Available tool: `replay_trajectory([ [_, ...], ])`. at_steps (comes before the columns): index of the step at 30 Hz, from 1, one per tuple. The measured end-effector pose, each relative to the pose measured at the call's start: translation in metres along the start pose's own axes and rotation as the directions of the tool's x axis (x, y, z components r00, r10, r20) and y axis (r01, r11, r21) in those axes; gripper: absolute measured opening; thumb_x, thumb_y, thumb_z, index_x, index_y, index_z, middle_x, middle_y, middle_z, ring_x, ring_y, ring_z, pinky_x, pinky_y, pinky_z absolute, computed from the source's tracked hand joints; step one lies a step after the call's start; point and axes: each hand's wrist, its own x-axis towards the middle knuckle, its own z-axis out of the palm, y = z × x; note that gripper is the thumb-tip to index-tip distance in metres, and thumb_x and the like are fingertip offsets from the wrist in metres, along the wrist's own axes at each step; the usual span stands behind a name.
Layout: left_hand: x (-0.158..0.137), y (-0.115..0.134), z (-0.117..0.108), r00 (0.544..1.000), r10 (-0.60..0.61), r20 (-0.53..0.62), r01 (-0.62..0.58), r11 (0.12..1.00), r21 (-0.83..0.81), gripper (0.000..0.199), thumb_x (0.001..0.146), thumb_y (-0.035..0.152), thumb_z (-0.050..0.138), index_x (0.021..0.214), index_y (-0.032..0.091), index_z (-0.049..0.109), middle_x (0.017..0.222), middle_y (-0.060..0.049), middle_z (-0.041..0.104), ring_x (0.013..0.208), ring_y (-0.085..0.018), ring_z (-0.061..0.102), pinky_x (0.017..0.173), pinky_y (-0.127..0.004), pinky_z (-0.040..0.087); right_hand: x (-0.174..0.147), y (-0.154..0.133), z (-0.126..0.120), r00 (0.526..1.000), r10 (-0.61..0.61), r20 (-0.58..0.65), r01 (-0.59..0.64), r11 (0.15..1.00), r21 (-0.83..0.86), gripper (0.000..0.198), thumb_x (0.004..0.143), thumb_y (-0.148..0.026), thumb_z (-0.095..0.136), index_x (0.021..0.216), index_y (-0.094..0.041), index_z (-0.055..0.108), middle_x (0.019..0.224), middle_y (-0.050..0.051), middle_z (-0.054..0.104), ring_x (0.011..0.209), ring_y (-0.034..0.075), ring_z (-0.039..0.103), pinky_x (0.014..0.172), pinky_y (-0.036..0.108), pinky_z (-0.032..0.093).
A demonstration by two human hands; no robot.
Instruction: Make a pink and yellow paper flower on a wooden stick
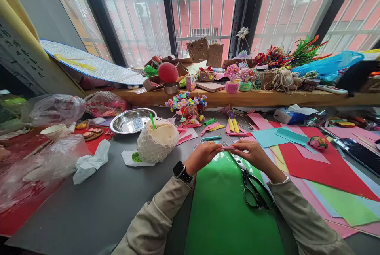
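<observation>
Between the fingertips of both hands is a small stack of folded pink paper [228, 149], pinched at its two ends. My left hand [204, 155], with a black watch at the wrist, holds the left end. My right hand [255, 154], wearing a beaded bracelet, grips the other end. Both hands are above the far end of a glossy green sheet [228, 211]. A pair of scissors [251, 184] with black handles lies on that sheet, its blades pointing away beneath my right hand. Just beyond the hands lie folded yellow strips [234, 125] and a rolled teal strip [211, 138].
Coloured paper sheets [317, 164] overlap on the right, near a dark phone [358, 152]. To the left stand a net-wrapped coconut [157, 140] with a green straw and a metal plate [133, 120]. Pipe-cleaner flowers [187, 108] stand before the crowded windowsill [142, 99].
</observation>
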Motion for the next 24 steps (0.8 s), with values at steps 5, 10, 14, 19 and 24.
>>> replay_trajectory([
  [5,0.002,0.0,0.005,0.994,-0.106,-0.013,0.101,0.973,-0.209,0.029,0.083,0.034,0.041,0.078,0.014,0.062,0.058,0.0,0.051,0.057,-0.009,0.043,0.056,-0.021,0.032,0.001,-0.001,0.001,0.997,0.071,-0.003,-0.071,0.997,0.042,0.028,0.074,-0.04,0.056,0.087,-0.017,0.067,0.078,0.006,0.067,0.068,0.018,0.06,0.061,0.029,0.048],
  [10,0.005,0.003,0.014,0.9,-0.425,0.097,0.358,0.594,-0.721,0.04,0.075,0.049,0.046,0.068,0.011,0.057,0.051,0.005,0.036,0.041,-0.003,0.026,0.042,-0.02,0.019,-0.001,0.0,-0.002,0.957,0.184,-0.223,-0.143,0.972,0.189,0.027,0.075,-0.04,0.054,0.089,-0.019,0.064,0.092,0.008,0.065,0.081,0.019,0.06,0.07,0.032,0.048],
  [14,0.006,0.005,0.016,0.841,-0.487,0.235,0.36,0.179,-0.916,0.044,0.066,0.05,0.058,0.084,0.01,0.057,0.054,0.007,0.035,0.038,0.0,0.017,0.039,-0.019,0.008,-0.002,-0.007,-0.002,0.918,0.273,-0.287,-0.143,0.904,0.402,0.025,0.077,-0.036,0.052,0.094,-0.019,0.057,0.072,0.003,0.064,0.065,0.015,0.059,0.064,0.031,0.049],
  [19,0.005,0.006,0.018,0.822,-0.498,0.275,0.294,-0.042,-0.955,0.039,0.064,0.044,0.064,0.08,0.01,0.056,0.055,0.007,0.037,0.039,0.002,0.019,0.038,-0.017,0.009,-0.001,-0.013,0.01,0.969,0.221,-0.109,-0.126,0.826,0.549,0.038,0.081,-0.036,0.043,0.114,-0.019,0.04,0.071,0.001,0.06,0.051,0.011,0.053,0.051,0.026,0.045],
  [24,0.005,0.006,0.022,0.809,-0.523,0.267,0.253,-0.101,-0.962,0.033,0.064,0.04,0.065,0.071,0.01,0.052,0.056,0.006,0.041,0.04,0.001,0.024,0.038,-0.015,0.014,0.001,-0.015,0.025,0.971,0.237,-0.036,-0.218,0.936,0.276,0.028,0.083,-0.037,0.037,0.09,-0.017,0.054,0.066,0.001,0.055,0.053,0.011,0.046,0.05,0.025,0.036],
])
